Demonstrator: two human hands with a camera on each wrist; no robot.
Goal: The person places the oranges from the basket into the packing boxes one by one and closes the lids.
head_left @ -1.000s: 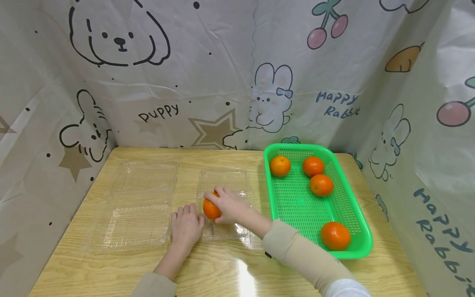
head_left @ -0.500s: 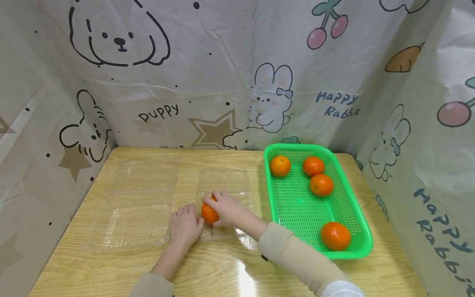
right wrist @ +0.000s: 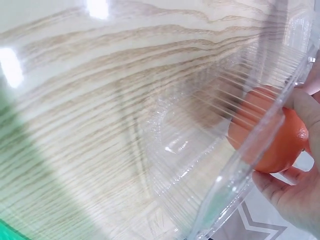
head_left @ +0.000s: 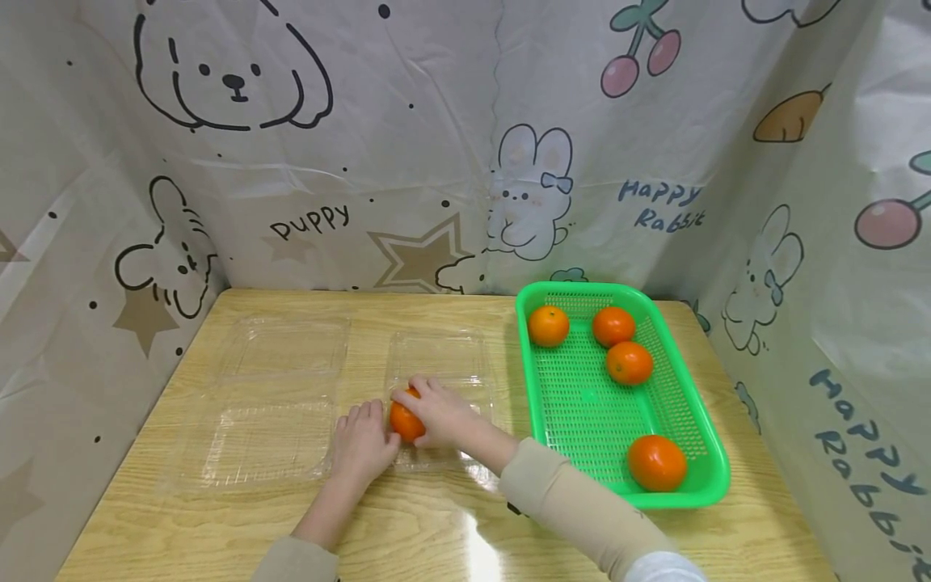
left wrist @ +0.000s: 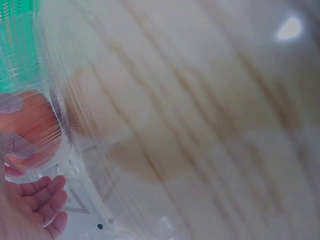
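Observation:
My right hand [head_left: 444, 416] grips an orange [head_left: 406, 417] inside the left part of a small clear plastic clamshell box [head_left: 436, 343], fingers over its top and side. Through the box's ribbed wall in the right wrist view, the orange [right wrist: 267, 132] sits low, with the thumb and fingers of my right hand [right wrist: 300, 195] around it. My left hand [head_left: 362, 444] rests at the box's left edge, thumb toward the orange. In the left wrist view my left hand [left wrist: 37, 207] has loosely bent fingers with nothing between them, beside the clear wall.
A green plastic basket [head_left: 527, 388] on the right bears several oranges, one of them a near-corner orange [head_left: 657, 463]. A larger clear clamshell box [head_left: 269, 436] lies with its lid back on the left of the wooden table [head_left: 407, 533]. A printed curtain [head_left: 407, 145] surrounds the table.
My right hand has moved the orange slightly left and toward me, lower into the small box's left part. My left hand has barely shifted.

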